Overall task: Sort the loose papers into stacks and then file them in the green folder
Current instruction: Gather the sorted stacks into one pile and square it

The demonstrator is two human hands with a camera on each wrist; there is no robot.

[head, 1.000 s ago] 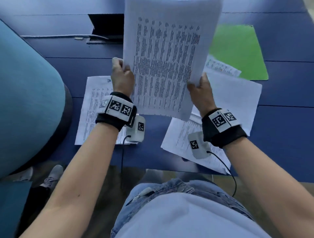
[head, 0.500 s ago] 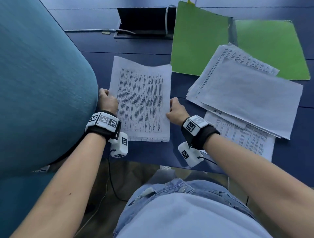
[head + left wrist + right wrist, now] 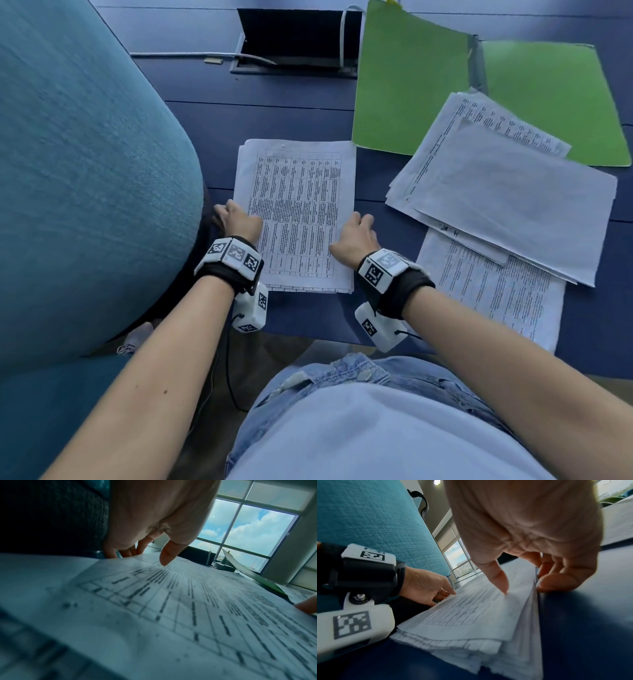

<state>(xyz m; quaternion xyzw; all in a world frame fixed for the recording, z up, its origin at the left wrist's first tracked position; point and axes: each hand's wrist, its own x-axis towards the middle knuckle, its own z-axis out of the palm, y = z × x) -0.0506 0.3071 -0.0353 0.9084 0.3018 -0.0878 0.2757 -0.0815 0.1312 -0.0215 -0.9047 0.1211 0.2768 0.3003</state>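
Note:
A stack of printed table sheets (image 3: 298, 212) lies flat on the blue table (image 3: 308, 318) in front of me. My left hand (image 3: 236, 219) holds its left edge, thumb on the top sheet and fingers curled at the side (image 3: 436, 597). My right hand (image 3: 356, 236) holds the right edge, its thumb tip (image 3: 502, 586) on the top sheet and its curled fingers (image 3: 559, 581) against the side. The green folder (image 3: 404, 85) lies open behind the stack, to the right. In the left wrist view the same sheets (image 3: 188, 615) fill the frame under my left hand (image 3: 142, 557).
A loose pile of papers (image 3: 513, 198) overlaps the folder's right half, with another printed sheet (image 3: 493, 294) under its near side. A teal chair back (image 3: 85, 171) stands close on the left. A black cable box (image 3: 294, 37) is set into the table at the back.
One second ago both hands held the sheaf upright in the air. It now lies flat on the table, to the left of the loose pile, with both hands still at its edges.

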